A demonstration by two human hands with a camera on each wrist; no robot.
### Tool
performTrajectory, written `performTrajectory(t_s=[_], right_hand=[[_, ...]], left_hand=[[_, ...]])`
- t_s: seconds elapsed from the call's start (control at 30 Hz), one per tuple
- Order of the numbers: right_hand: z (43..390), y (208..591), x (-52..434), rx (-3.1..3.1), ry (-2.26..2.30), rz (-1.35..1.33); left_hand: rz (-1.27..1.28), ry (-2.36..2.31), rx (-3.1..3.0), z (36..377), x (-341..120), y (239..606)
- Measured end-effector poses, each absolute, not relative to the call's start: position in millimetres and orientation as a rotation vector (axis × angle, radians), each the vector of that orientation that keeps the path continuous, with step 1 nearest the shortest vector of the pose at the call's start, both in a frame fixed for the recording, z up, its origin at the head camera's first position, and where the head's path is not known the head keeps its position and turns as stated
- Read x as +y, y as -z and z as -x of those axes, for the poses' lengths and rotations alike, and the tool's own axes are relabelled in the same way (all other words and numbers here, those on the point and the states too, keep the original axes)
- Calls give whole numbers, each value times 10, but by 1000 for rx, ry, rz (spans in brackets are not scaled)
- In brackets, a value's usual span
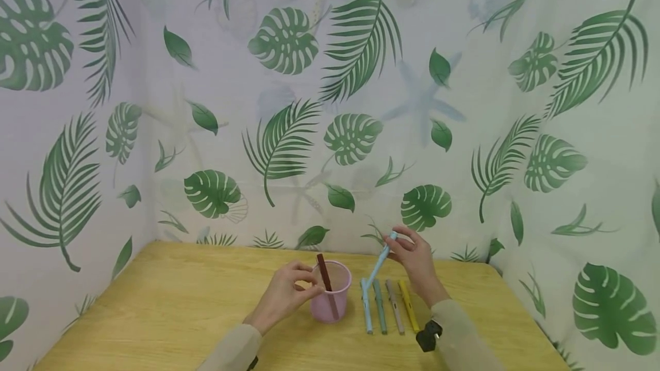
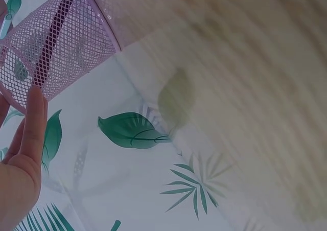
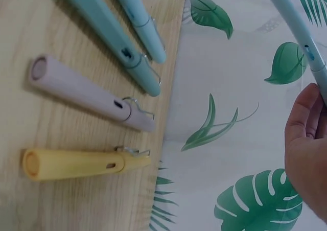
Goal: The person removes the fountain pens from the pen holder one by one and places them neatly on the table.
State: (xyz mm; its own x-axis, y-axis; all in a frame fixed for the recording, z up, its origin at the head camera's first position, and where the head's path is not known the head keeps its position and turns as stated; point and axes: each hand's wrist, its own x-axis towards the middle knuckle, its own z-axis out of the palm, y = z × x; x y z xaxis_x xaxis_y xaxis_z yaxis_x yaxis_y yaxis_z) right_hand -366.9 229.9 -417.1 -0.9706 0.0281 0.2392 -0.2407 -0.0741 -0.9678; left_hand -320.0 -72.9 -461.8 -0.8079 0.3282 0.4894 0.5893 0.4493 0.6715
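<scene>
On the wooden table (image 1: 170, 302), the left hand (image 1: 281, 296) is curled round the near side of the pink mesh cup (image 1: 332, 296), fingers on its wall, steadying it; a dark brown pen (image 1: 327, 285) already stands tilted inside. To the right of the cup four pens lie side by side on the table: light blue (image 1: 366, 311), teal (image 1: 379, 311), grey-pink (image 1: 395, 314) and yellow (image 1: 409, 311). Further right, the right hand (image 1: 415, 262) pinches a second pale blue pen (image 1: 380, 259) by its upper end, the pen raised at a slant with its lower tip near the row. In my judgement the step in hand is carrying this pen across to the cup; the next move calls for tilting it upright over the rim and letting it go beside the brown pen without tipping the cup. The left wrist view adds the mesh wall (image 2: 56, 52) at close range, with the dark pen showing through it and straight fingers (image 2: 33, 123) against its outside, which the head view does not resolve. The right wrist view shows the clips and cap ends of the lying pens, yellow pen (image 3: 76, 163) nearest, and the fingertips (image 3: 306, 113) closed on the held pen's barrel (image 3: 299, 29); the cup is absent from it.
</scene>
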Motion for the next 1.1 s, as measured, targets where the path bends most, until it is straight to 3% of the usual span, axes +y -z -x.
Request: performTrajectory(t_s=[1.1], right_hand=[[3700, 4403, 2866, -2504, -1903, -69]], left_hand=[[734, 1431, -2444, 3177, -656, 4560]])
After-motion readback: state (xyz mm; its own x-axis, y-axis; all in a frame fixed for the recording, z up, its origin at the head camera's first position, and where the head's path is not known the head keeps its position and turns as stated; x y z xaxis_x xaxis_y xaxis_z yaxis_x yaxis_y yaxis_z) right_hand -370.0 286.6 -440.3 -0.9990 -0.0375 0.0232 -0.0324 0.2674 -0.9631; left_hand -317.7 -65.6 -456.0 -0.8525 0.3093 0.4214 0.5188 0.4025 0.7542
